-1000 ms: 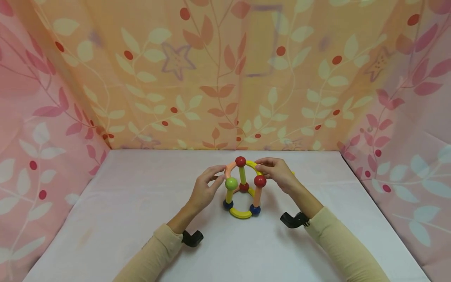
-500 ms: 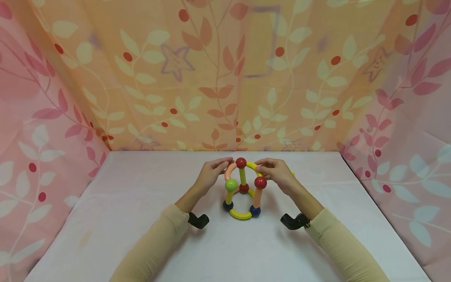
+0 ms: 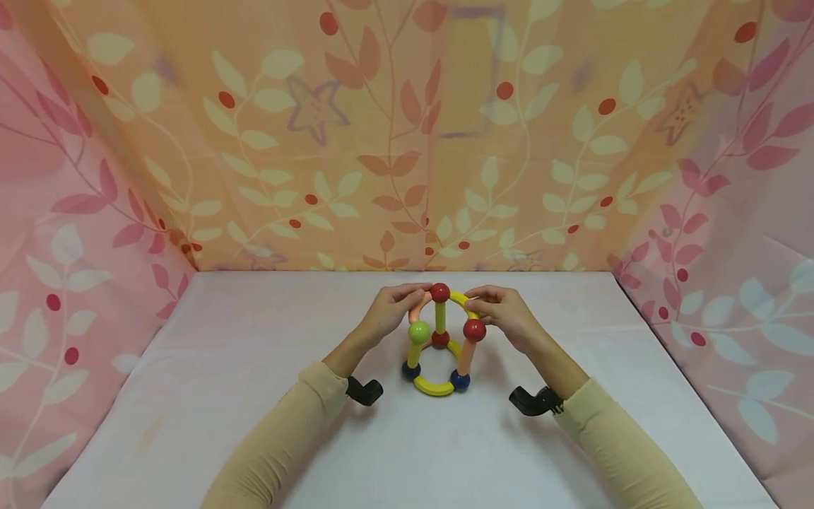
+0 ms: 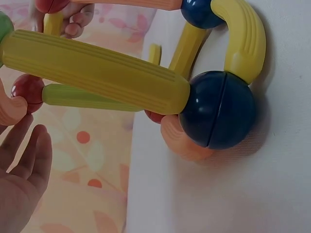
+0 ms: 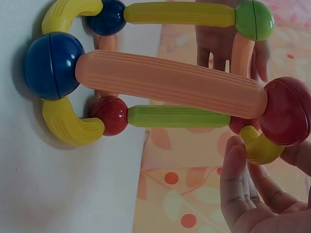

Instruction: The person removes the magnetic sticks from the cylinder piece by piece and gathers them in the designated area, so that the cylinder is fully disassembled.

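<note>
An upright frame of balls and sticks stands on the white table (image 3: 254, 424). A green ball (image 3: 419, 332), a back red ball (image 3: 440, 293) and a front red ball (image 3: 474, 330) top its three sticks. My left hand (image 3: 388, 311) has its extended fingers touching the back red ball, beside the salmon curved piece (image 4: 10, 109). The yellow curved piece (image 5: 262, 148) between the red balls is pinched by my right hand (image 3: 509, 314). Two blue balls (image 4: 218, 109) and a red ball (image 5: 111, 115) join curved pieces at the base.
Flowered cloth (image 3: 394, 141) hangs along the back and both sides of the table. A small yellow piece (image 4: 154, 54) shows beyond the frame in the left wrist view. Black wrist mounts (image 3: 364, 391) stick out inward below both hands.
My left hand has moved right and away from me, from the salmon curved piece to the back red ball. The frame's top has shifted slightly right, and my right hand with it.
</note>
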`<action>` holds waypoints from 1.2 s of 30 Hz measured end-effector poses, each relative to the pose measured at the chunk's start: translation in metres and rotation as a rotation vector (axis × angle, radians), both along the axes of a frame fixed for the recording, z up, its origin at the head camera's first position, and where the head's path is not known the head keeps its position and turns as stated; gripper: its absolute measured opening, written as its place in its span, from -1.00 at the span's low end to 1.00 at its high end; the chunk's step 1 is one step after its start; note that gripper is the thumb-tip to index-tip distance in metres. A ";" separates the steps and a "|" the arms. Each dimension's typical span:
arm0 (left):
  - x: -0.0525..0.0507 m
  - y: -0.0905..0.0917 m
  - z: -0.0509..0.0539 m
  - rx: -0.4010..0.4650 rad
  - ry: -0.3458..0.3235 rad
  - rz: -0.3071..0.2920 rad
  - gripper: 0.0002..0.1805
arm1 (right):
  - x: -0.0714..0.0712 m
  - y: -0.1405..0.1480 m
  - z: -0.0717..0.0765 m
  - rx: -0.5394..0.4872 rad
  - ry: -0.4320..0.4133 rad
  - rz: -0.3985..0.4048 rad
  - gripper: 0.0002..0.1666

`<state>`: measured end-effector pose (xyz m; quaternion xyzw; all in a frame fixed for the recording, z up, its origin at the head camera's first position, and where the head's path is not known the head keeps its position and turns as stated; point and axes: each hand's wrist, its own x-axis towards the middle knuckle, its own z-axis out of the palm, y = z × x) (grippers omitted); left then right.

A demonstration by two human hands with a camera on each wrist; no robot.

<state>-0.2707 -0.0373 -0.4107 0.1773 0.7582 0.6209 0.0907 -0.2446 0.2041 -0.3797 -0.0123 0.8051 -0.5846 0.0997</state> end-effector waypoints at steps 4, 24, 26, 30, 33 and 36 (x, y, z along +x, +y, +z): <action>0.002 0.001 0.002 -0.023 0.026 -0.024 -0.63 | 0.000 0.000 0.000 0.000 0.005 0.005 -0.52; 0.019 -0.030 -0.021 -0.057 -0.140 -0.074 -0.62 | 0.023 0.027 -0.020 -0.048 -0.045 0.030 -0.57; 0.025 -0.036 -0.025 -0.076 -0.156 -0.124 -0.62 | 0.027 0.030 -0.026 -0.064 -0.043 0.086 -0.55; 0.035 -0.042 -0.032 -0.126 -0.120 -0.237 -0.60 | 0.035 0.030 -0.038 -0.077 -0.029 0.232 -0.46; 0.041 -0.039 -0.035 -0.146 -0.062 -0.275 -0.57 | 0.040 0.025 -0.047 -0.041 -0.005 0.300 -0.44; 0.044 -0.035 -0.037 -0.165 -0.013 -0.265 -0.60 | 0.044 0.016 -0.054 0.031 0.015 0.301 -0.59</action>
